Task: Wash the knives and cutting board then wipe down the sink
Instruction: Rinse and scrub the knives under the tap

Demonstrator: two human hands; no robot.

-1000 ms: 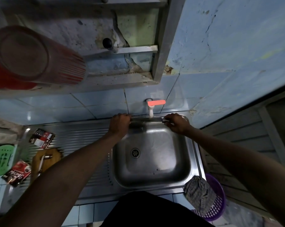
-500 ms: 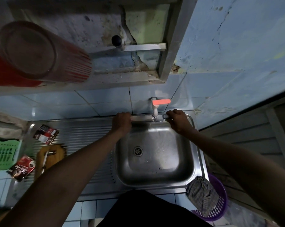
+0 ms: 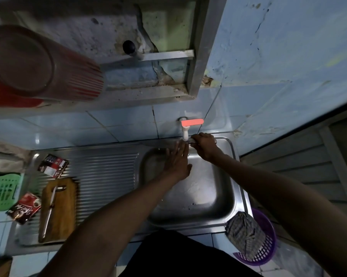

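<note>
My right hand point(image 3: 205, 147) grips a knife point(image 3: 191, 144) at the back rim of the steel sink point(image 3: 236, 176), just under the white tap with the red lever point(image 3: 191, 122). Only a small metal bit of the knife shows beside my fingers. My left hand point(image 3: 176, 161) lies flat with straight fingers over the basin, its fingertips below the spout, holding nothing. A wooden cutting board point(image 3: 65, 212) rests on the ribbed drainboard at the left, with a second knife point(image 3: 49, 208) lying lengthwise on it.
A checked cloth point(image 3: 242, 230) sits on the sink's front right corner above a purple basket point(image 3: 268, 248). Two sachets point(image 3: 53, 165) point(image 3: 25, 207) and a green rack point(image 3: 0, 190) lie left of the board. A red cup point(image 3: 38, 62) lies on the shelf above.
My left hand has let go of the knife at the back rim, slid right and opened flat under the tap. My right hand keeps its grip.
</note>
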